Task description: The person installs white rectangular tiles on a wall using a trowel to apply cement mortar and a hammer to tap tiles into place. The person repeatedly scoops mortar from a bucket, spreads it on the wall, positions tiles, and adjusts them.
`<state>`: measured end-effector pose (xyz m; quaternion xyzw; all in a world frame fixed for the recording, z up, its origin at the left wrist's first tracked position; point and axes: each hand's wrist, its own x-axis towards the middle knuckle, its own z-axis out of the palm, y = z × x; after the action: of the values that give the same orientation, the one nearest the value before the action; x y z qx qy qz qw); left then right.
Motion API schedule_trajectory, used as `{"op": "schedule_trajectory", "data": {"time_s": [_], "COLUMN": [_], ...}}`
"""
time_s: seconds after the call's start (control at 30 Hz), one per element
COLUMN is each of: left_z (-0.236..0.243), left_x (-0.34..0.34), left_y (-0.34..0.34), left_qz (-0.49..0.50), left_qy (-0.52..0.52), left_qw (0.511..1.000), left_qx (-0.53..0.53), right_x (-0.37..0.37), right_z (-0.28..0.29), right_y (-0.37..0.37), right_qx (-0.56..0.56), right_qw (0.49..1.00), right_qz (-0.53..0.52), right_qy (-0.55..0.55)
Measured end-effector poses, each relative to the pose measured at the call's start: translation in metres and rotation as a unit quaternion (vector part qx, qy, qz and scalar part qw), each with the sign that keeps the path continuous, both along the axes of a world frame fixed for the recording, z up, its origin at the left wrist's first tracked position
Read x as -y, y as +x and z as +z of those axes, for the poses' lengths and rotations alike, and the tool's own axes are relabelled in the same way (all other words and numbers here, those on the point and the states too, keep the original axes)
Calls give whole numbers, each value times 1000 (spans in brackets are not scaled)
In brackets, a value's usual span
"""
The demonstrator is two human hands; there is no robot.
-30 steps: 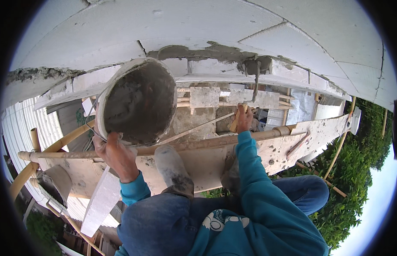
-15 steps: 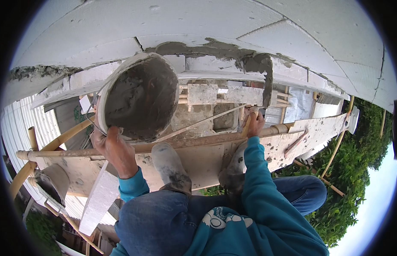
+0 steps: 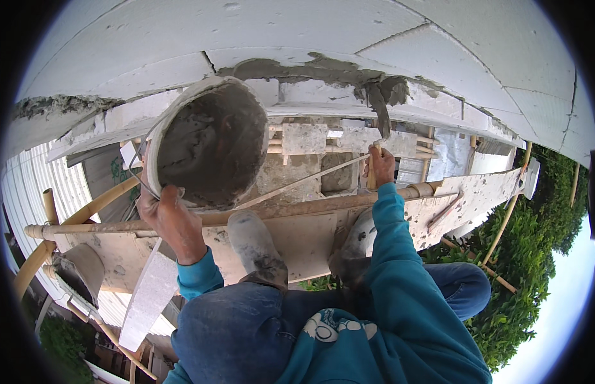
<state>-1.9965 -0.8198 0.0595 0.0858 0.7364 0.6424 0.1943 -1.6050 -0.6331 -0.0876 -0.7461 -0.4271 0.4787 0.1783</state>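
Observation:
My left hand (image 3: 174,221) grips the rim and wire handle of a mortar-stained bucket (image 3: 159,137), tilted so its mouth faces me. Wet grey mortar (image 3: 205,150) lies inside. My right hand (image 3: 383,168) is closed round the wooden handle of a trowel (image 3: 380,110). The trowel's narrow-looking, mortar-coated blade reaches up to the white block wall (image 3: 323,96). Its tip is at a patch of wet mortar (image 3: 395,89) on the blocks. A grey mortar band (image 3: 278,72) runs along the joint to the left of the tip.
My boots (image 3: 249,240) rest on a plank scaffold (image 3: 304,246) edged with a bamboo pole (image 3: 118,229). A second bucket (image 3: 86,272) and a white block piece (image 3: 147,297) are at the left. A thin stick (image 3: 304,181) slants across the gap below the wall. Leafy trees (image 3: 502,269) stand right.
My right hand has moved slightly toward the wall. The trowel blade has swung left and now looks narrower, its tip against the mortar. My left hand and the bucket have barely moved.

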Motion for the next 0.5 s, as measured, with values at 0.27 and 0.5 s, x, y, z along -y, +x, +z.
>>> {"op": "schedule_trajectory", "data": {"time_s": [0.27,0.5], "left_z": [-14,-12], "left_x": [2,5], "left_y": [0,-3], "left_qz": [-37,-72], "left_qy": [-15,-69], "left_qw": [998,988], "left_qx": [-45,-117], "right_x": [45,36], "right_z": [-18,36], "right_y": [40,-90], "right_qx": [212,247], "right_qw": [934,952], "right_qz": [129,-34], "right_qy": [258,179]}}
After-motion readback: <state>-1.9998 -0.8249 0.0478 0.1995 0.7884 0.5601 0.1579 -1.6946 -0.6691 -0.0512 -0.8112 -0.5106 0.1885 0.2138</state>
